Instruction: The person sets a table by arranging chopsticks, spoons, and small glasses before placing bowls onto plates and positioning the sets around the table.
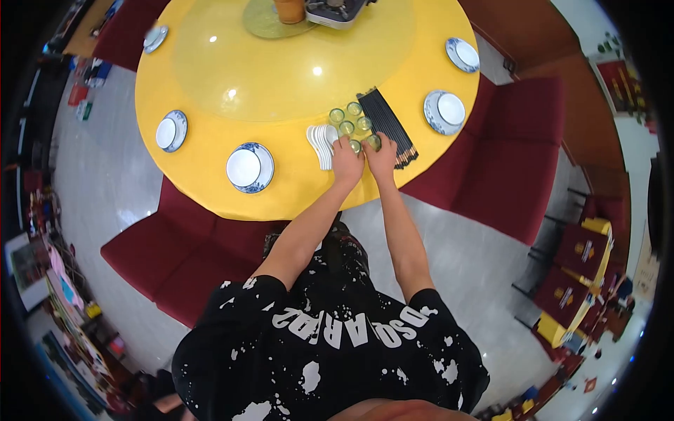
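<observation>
Both my arms reach over the yellow round table. The fingers of my left hand (347, 161) curl around a small greenish glass (355, 146). Just to its right, my right hand (381, 156) grips another small glass (373, 143). Several more such glasses (347, 127) stand close together beyond my fingers. A stack of white spoons (321, 146) lies to the left of my left hand. Beside my right hand, a bundle of dark chopsticks (387, 125) with lighter ends is laid out side by side at a slant.
Blue-patterned plates with white bowls (250, 168) sit around the table edge. A glass turntable (281, 77) covers the table's middle, bearing a brown pot (289, 10) and a portable stove (338, 12). Dark red chairs (495, 154) stand at the right and near left (186, 245).
</observation>
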A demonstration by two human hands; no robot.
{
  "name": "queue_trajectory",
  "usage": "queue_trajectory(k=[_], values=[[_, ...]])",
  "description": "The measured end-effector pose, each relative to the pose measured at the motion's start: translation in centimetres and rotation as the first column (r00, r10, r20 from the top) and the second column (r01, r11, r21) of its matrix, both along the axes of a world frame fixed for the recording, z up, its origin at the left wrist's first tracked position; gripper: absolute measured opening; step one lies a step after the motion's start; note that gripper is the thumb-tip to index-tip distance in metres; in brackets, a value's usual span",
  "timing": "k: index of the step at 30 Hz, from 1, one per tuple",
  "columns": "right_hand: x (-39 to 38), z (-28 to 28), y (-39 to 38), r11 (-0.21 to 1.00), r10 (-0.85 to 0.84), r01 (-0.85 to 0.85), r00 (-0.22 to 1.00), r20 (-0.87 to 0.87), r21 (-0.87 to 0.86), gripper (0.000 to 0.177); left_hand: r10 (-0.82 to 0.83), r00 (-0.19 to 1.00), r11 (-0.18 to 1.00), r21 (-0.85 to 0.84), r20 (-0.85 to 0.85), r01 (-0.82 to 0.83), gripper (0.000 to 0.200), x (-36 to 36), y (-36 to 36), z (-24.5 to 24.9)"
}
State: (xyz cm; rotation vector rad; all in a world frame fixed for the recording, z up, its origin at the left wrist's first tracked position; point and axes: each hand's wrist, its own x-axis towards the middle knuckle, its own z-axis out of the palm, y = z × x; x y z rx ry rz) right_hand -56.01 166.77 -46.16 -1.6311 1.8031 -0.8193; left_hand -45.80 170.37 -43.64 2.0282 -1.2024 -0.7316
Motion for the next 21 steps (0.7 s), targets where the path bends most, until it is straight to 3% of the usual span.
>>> queue_trajectory(k=[4,5,6,7,8,9,10,11,13,14,16,18,20,21], values=[[-0.1,-0.5,0.1,0.994,0.104,-0.104,0.995,-0.004,-0.016,0.04,0.078,0.997,0.994,-0.075,0.002,-0.077,0.061,-0.2,0.5,-0.6],[-0.4,-2.3,0.2,0.981,0.123,-0.128,0.991,-0.045,-0.148,0.037,0.085,0.996,0.991,-0.104,0.038,-0.08,0.063,-0.5,0.7,-1.3],[-1.1,-4.9,-0.5,0.985,0.143,-0.134,0.987,0.075,-0.108,0.037,0.111,0.99,0.986,-0.133,0.084,-0.099,0.066,-0.7,0.9,-2.3],[-0.7,-3.0,-0.5,0.991,0.136,-0.133,0.985,0.11,-0.033,0.035,0.024,0.996,0.999,-0.028,0.084,-0.022,0.08,-0.4,1.2,-3.5],[-0.8,-3.6,-0.9,0.988,0.154,-0.15,0.982,0.109,-0.044,0.037,-0.031,0.999,0.999,0.029,0.024,0.031,0.079,0.3,1.9,-1.0],[-0.5,-2.4,-0.6,0.98,0.176,-0.168,0.982,0.07,-0.106,0.037,0.003,1.0,1.0,-0.017,0.002,-0.003,0.076,0.9,3.2,0.6],[-0.4,-1.9,-0.3,0.978,0.178,-0.177,0.984,-0.002,-0.11,0.036,0.012,0.999,0.999,0.041,-0.038,-0.011,0.073,2.1,4.9,3.2],[-0.3,-2.7,-0.6,0.981,0.157,-0.151,0.986,0.046,-0.123,0.039,0.009,0.997,0.996,0.088,-0.071,-0.002,0.07,3.7,6.2,4.4],[-0.7,-3.1,0.0,0.996,-0.009,0.003,0.998,-0.068,-0.088,0.038,0.027,0.998,1.0,0.001,-0.049,-0.027,0.067,6.5,10.4,4.9],[-1.3,-2.7,0.4,0.998,-0.03,0.034,0.998,0.054,-0.061,0.036,0.044,0.999,0.999,-0.001,-0.026,-0.044,0.066,8.1,12.6,5.2],[-0.7,1.3,3.6,0.994,-0.023,0.037,0.991,0.134,-0.105,0.035,0.045,0.999,0.999,-0.014,0.013,-0.045,0.063,11.4,17.9,6.5],[0.4,3.3,6.9,0.987,0.041,-0.017,0.988,0.147,-0.162,0.035,0.154,0.979,0.986,-0.08,0.129,-0.145,0.055,15.0,24.3,7.9],[1.7,2.8,9.6,0.97,0.136,-0.101,0.98,0.148,-0.221,0.034,0.331,0.936,0.944,-0.061,0.123,-0.326,0.048,17.7,30.3,9.6],[3.6,4.8,12.0,0.973,0.178,-0.135,0.955,0.239,-0.185,0.032,0.439,0.884,0.898,-0.115,0.16,-0.425,0.045,18.8,33.4,10.5]])
